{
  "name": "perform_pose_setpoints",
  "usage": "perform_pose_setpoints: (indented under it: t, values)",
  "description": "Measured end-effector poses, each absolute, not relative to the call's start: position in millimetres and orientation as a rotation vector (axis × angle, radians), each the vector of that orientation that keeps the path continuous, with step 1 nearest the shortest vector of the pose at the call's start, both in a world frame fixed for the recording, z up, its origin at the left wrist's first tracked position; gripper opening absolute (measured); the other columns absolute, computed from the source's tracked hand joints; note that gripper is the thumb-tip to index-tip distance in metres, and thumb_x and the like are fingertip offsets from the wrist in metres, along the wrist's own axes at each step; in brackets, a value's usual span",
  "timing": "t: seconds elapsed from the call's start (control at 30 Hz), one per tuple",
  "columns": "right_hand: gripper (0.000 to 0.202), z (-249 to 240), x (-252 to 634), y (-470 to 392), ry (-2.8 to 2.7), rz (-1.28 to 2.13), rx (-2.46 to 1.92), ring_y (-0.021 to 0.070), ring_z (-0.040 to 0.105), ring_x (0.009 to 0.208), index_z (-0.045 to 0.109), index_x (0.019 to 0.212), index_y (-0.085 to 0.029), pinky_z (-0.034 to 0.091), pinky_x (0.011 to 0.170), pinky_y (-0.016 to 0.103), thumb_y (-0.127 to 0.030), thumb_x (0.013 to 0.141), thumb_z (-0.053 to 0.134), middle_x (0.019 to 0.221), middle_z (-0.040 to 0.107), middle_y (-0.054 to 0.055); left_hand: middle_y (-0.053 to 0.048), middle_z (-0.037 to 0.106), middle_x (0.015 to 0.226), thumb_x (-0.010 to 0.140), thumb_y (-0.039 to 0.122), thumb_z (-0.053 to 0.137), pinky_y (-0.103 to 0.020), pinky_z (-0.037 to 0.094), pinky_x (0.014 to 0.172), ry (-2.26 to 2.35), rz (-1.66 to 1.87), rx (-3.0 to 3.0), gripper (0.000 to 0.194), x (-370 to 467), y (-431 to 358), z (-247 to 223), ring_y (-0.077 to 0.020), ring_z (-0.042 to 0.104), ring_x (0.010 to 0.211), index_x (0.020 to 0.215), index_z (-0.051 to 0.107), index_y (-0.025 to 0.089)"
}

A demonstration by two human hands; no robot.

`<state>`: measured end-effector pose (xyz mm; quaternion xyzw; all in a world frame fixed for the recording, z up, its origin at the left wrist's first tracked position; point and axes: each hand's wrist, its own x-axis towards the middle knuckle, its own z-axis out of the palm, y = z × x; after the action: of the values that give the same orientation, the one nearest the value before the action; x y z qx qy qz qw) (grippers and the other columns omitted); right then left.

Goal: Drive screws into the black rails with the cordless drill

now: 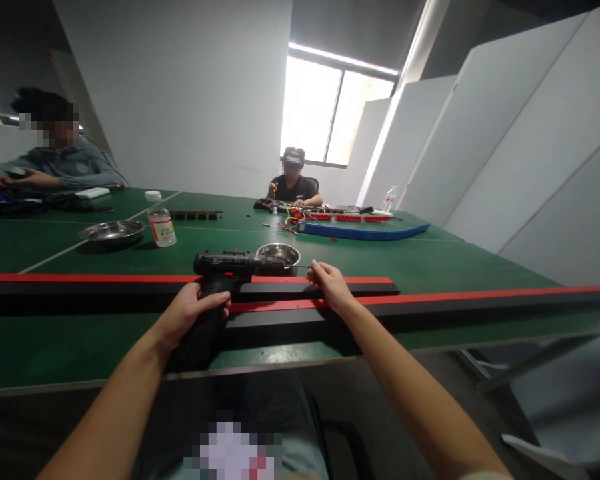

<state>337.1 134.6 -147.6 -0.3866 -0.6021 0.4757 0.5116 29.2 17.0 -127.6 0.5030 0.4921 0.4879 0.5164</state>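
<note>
A black power drill (230,264) lies on its side in the air over the red and black bars, its long thin bit pointing right. My left hand (193,312) is wrapped round the drill's grip. The fingers of my right hand (327,283) pinch at the tip of the bit; whether a small screw is there is too small to tell. Below the hands run a shorter red-topped black bar (375,288) and a longer one (455,301). Just behind the drill's chuck stands a small metal bowl (293,255), its contents hard to make out.
On the green table (220,233) are a metal dish (113,232), a labelled bottle (162,223), a blue strip (365,232) and coloured wires (295,215). One person (293,187) sits across the table, another (75,163) at the far left.
</note>
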Motion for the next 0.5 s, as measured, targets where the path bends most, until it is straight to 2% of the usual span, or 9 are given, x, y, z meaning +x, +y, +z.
perform_pose_setpoints:
  t: [0.5]
  values:
    - [0.052, -154.7, 338.7, 140.6, -1.472, 1.159, -0.917, 0.0120, 0.049, 0.057, 0.060, 0.069, -0.018, 0.037, 0.056, 0.026, -0.069, 0.080, 0.066, 0.067, 0.059, 0.001, -0.008, 0.070, 0.079, 0.075, 0.038, 0.081, -0.026, 0.055, 0.060, 1.203, 1.156, 1.249, 0.029, 26.1, 18.7, -130.5, -0.0184, 0.066, 0.067, 0.087, 0.071, 0.014]
